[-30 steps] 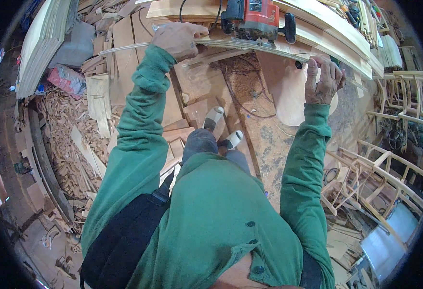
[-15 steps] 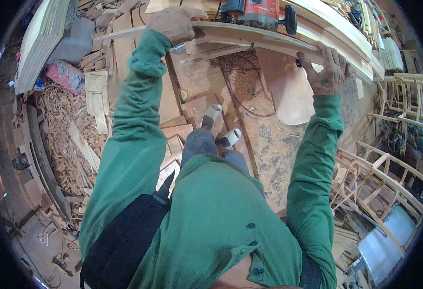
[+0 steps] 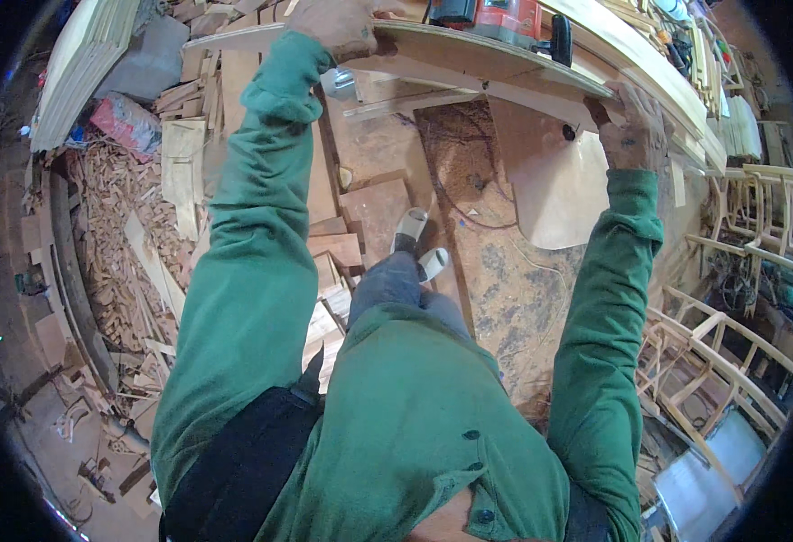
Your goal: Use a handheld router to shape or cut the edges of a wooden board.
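Note:
A long plywood board (image 3: 496,62) spans the far side of the view, its near edge toward me. Close to its left part, my left hand (image 3: 335,27) is closed over the edge, with the fingers partly hidden. My right hand (image 3: 633,131) grips the right end of the same board, thumb and fingers bent around it. Just beyond the edge, between my hands, sits a red power tool (image 3: 505,20) with a black side knob (image 3: 560,40). Neither hand touches the tool; its far part is cut off by the frame.
Stacked wooden strips (image 3: 663,86) lie beyond the board to the right. Chair-like wooden frames (image 3: 722,339) stand at the right. A heap of wood offcuts (image 3: 125,239) covers the left floor, near a plywood stack (image 3: 80,77). Sawdust (image 3: 460,149) and a cable lie beneath the board.
Both hands keep their hold on the board. The board and power tool sit slightly higher at the left in the picture, and my right hand appears farther right; the whole view has shifted a little.

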Demonstrator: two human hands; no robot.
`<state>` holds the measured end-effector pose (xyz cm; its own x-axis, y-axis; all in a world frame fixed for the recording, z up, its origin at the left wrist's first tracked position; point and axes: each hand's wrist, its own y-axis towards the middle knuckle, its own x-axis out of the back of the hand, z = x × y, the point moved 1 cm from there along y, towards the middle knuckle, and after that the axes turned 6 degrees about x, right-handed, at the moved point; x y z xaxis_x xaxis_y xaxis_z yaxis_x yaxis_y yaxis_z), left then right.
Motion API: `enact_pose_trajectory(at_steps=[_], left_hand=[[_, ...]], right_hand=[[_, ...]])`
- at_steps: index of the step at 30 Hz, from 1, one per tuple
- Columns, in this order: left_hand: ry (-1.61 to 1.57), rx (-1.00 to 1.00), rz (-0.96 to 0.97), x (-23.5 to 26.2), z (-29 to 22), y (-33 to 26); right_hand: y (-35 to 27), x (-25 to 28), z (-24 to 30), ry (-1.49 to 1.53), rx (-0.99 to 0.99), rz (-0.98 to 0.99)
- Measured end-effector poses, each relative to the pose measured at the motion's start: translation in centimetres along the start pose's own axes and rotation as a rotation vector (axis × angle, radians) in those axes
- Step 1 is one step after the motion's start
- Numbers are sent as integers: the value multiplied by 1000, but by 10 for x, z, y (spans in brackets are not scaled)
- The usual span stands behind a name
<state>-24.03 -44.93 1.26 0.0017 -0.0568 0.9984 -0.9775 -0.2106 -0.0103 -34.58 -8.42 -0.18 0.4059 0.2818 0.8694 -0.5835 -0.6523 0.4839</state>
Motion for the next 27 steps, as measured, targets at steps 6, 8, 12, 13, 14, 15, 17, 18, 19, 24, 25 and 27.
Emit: enact_pose_trajectory(at_steps=[6,8,12,13,14,15,17,18,19,24,25,27], left_hand=[[38,5,8,0,12,15],[-220,-203,-254,0,11,4],[-603,-472,-513,-6,21,3],[-595,-462,-523,-5,21,4],[-422,-381,-436,0,22,7],[-251,-299,-350,5,19,8],[-213,-343,-472,8,19,5],[-178,-402,-575,9,14,-1],[-148,-373,-586,8,8,-11],[-59,176,-992,-71,-39,-52],[49,431,-1031,-94,-46,-65],[-546,305,-956,-127,-94,-77]], right_hand=[[8,1,-9,86,40,-52],[10,1,-14,100,18,-62],[15,-5,-19,137,101,-113],[17,-5,-17,120,63,-81],[18,-7,-17,105,29,-51],[18,-11,-20,111,45,-65],[19,-20,-28,130,163,-267],[20,-26,-34,184,132,-221],[21,-31,-37,211,157,-244],[19,-33,-48,227,248,-336],[19,-34,-49,218,279,-372],[23,-28,-53,230,390,-332]])
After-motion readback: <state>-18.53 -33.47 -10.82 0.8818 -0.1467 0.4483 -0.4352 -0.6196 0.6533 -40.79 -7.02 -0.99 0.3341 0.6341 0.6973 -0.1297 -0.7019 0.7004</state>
